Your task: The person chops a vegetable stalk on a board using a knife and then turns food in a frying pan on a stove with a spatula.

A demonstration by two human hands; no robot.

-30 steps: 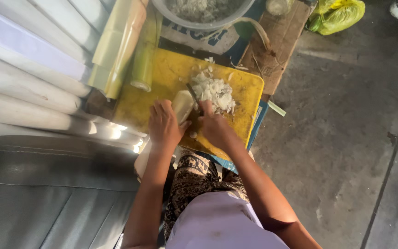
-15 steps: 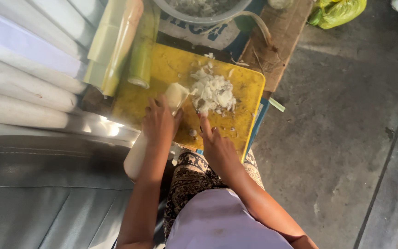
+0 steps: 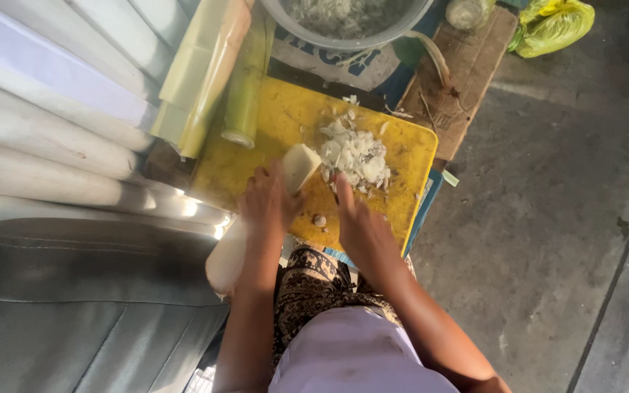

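Observation:
A long pale stalk (image 3: 300, 166) lies slantwise across the near edge of a yellow cutting board (image 3: 271, 124). Its cut end rests on the board and its other end hangs off toward my lap. My left hand (image 3: 267, 205) presses down on the stalk just behind the cut end. My right hand (image 3: 358, 222) sits to the right of it, fingers closed and forefinger stretched forward, apparently on a thin knife seen edge-on. A heap of white chopped pieces (image 3: 354, 153) lies just beyond both hands.
A grey bowl (image 3: 402, 29) of chopped pieces stands beyond the board. Green and pale yellow stalks (image 3: 245, 87) lean onto the board's far left. Thick white stalks (image 3: 45, 131) fill the left. A wooden plank (image 3: 467, 80) and a yellow-green bag (image 3: 551, 25) lie on the concrete floor at right.
My right hand has drawn back from the stalk's cut end toward me. My left hand slid the stalk further onto the board, toward the heap.

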